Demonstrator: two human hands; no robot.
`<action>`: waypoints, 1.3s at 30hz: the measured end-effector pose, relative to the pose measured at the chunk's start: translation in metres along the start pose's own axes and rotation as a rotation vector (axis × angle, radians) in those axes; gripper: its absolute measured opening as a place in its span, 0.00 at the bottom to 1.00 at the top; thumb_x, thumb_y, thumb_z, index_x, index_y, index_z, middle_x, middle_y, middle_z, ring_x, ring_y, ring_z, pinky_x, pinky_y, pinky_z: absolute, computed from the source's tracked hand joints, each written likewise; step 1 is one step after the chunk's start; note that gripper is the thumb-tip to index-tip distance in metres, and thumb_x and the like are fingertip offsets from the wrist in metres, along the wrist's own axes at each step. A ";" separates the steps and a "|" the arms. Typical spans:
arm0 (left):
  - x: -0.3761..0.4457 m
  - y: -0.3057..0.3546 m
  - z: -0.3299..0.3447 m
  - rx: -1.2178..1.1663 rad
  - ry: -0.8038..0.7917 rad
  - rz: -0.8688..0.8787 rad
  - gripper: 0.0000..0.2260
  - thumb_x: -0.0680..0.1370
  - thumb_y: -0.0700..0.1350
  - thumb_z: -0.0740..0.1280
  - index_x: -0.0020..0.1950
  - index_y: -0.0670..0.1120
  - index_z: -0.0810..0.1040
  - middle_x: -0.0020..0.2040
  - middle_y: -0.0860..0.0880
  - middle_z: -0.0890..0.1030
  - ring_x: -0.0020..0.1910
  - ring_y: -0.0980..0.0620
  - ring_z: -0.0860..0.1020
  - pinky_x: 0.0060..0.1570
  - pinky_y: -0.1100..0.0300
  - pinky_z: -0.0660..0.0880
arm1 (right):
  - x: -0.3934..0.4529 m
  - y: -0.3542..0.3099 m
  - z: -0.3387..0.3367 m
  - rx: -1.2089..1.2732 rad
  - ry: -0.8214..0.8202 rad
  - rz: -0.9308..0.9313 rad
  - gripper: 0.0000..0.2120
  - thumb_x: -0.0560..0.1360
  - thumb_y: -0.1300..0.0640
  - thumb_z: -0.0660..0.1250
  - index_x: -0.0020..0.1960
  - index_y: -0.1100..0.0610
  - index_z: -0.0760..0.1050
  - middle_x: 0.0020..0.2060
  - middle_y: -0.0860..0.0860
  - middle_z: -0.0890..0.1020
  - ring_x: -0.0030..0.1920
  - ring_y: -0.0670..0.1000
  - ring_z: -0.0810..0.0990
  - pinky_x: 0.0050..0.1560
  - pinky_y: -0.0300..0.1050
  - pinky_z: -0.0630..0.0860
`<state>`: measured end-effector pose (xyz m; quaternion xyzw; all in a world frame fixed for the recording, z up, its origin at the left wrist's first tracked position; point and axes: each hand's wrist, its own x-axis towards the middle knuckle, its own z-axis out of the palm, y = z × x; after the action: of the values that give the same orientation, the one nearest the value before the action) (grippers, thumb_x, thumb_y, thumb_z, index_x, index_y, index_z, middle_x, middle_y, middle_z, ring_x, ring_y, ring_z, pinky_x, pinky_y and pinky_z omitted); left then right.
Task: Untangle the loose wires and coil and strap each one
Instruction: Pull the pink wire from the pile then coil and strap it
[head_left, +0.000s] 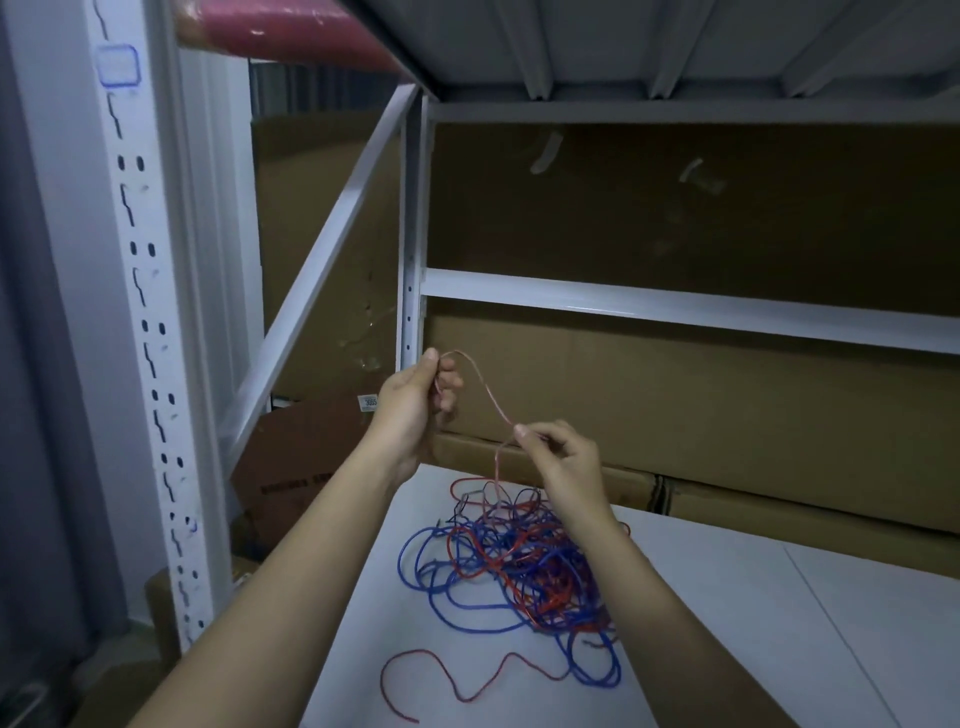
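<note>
Pinching a pale pink wire (480, 387) above the desk (727, 623), left hand (415, 397) high, right hand (558, 449) lower, fingers closed on it; its tail seemingly drops into the red-and-blue tangle (514, 566) below

Dim storage place, weak light. White metal shelf frame (675, 306) with a slanted brace (332, 228) and a perforated upright (140, 291) at left. Large brown cardboard boxes (675, 405) behind the frame. White tabletop (779, 623) below. Grey ribbed shelf underside (649, 47) overhead. Red roll (291, 31) at top left. Grey curtain (36, 364) at far left.
</note>
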<state>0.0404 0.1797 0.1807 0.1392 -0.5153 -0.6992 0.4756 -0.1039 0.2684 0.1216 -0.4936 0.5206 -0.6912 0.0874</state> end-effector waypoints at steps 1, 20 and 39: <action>0.005 0.002 -0.001 -0.052 -0.001 -0.005 0.13 0.84 0.49 0.56 0.44 0.46 0.74 0.28 0.54 0.76 0.22 0.60 0.66 0.25 0.68 0.66 | 0.006 -0.004 0.001 0.090 -0.006 0.017 0.10 0.75 0.63 0.68 0.38 0.53 0.82 0.37 0.50 0.81 0.39 0.40 0.79 0.43 0.30 0.72; 0.083 -0.003 -0.021 -0.092 -0.137 0.068 0.15 0.84 0.48 0.54 0.49 0.42 0.76 0.37 0.51 0.84 0.21 0.60 0.65 0.26 0.67 0.63 | 0.081 -0.002 -0.012 -0.924 -0.234 0.149 0.09 0.79 0.50 0.62 0.40 0.49 0.72 0.31 0.45 0.75 0.27 0.42 0.71 0.26 0.32 0.65; 0.089 -0.009 0.006 -0.128 -0.341 0.123 0.12 0.84 0.46 0.53 0.51 0.44 0.74 0.39 0.49 0.83 0.21 0.60 0.65 0.25 0.68 0.63 | 0.127 0.018 -0.029 -1.646 0.129 -0.245 0.16 0.83 0.46 0.51 0.56 0.53 0.72 0.28 0.49 0.72 0.28 0.49 0.68 0.26 0.40 0.62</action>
<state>-0.0134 0.1111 0.2022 -0.0435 -0.5504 -0.7137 0.4310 -0.1965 0.1982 0.1828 -0.4122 0.8060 -0.1217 -0.4069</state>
